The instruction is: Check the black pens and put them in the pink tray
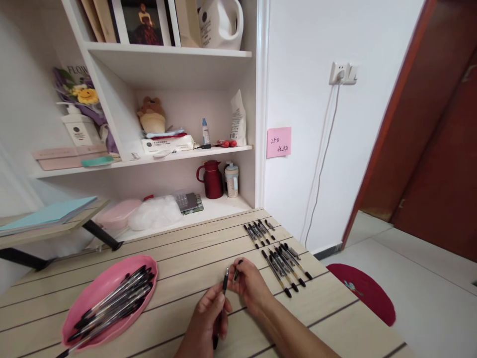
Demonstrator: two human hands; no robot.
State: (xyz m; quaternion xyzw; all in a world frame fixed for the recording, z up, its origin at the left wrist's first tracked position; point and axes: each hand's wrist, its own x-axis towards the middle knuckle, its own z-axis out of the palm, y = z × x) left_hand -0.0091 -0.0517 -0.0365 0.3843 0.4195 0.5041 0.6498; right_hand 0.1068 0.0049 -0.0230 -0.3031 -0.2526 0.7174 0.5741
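Observation:
Over the front middle of the table, my left hand (211,311) is closed around an uncapped pen (225,281), its tip pointing up and away from me. My right hand (249,283) is just to the right, pinching a small black pen cap (237,269) between thumb and fingers. Cap and pen tip are close but apart. A pink oval tray (151,306) at the left holds several capped pens (117,298). Right of my hands, more pens lie in two rows, a far row (259,232) and a nearer row (285,266).
A white shelf unit (179,54) stands behind the table (179,278), with a red jug (212,180) and a light cup (231,180) on its lowest level. A small raised stand (82,219) is at the back left. A red round stool (365,293) is beyond the right edge.

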